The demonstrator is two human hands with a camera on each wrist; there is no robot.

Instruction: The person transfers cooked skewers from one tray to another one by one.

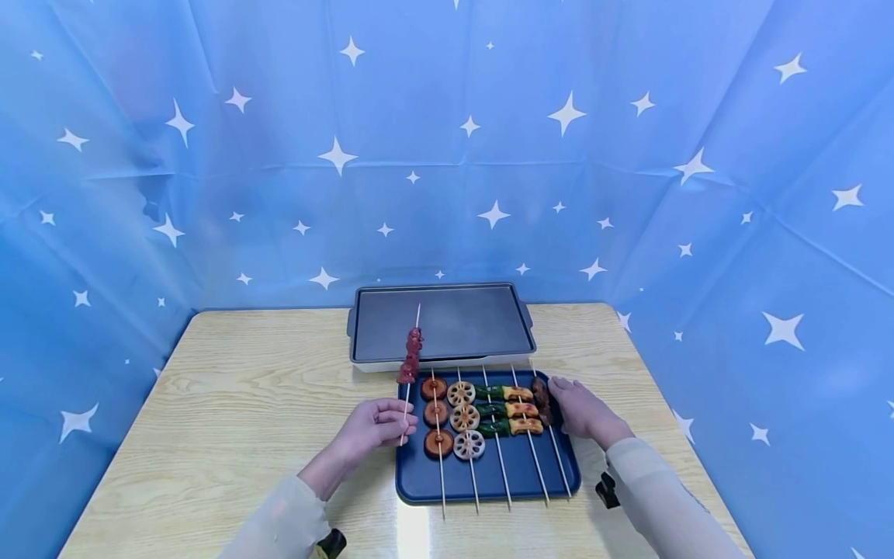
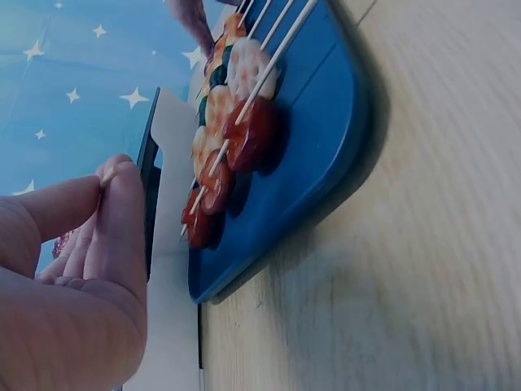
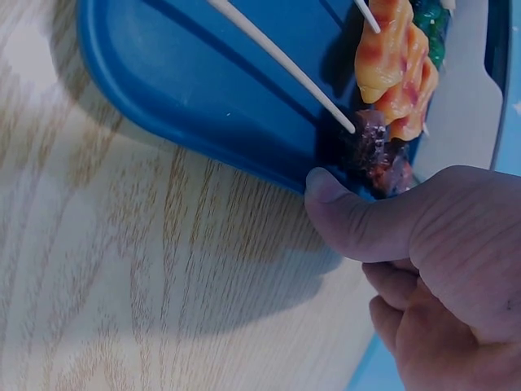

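Observation:
My left hand [image 1: 380, 423] pinches the lower part of a wooden stick between thumb and fingertips. Threaded on it is a dark red meat skewer [image 1: 410, 355], raised over the blue tray's [image 1: 419, 485] left edge, its tip overlapping the grill plate in the head view. In the left wrist view, my fingers [image 2: 122, 204] hide most of this skewer. My right hand [image 1: 587, 407] rests at the tray's right side, thumb [image 3: 326, 187] right at the rim beside a brown meat skewer [image 1: 542, 400]; its other fingers lie loosely bent outside the tray.
Across the tray lie a mushroom skewer [image 1: 436, 415], a lotus root skewer [image 1: 465, 419], a green pepper skewer [image 1: 493, 410] and a yellow skewer [image 1: 522, 410], sticks jutting past the near rim. Behind stands a dark rectangular grill plate [image 1: 461, 314]. A starry blue curtain [image 1: 419, 194] surrounds the wooden table [image 1: 265, 388].

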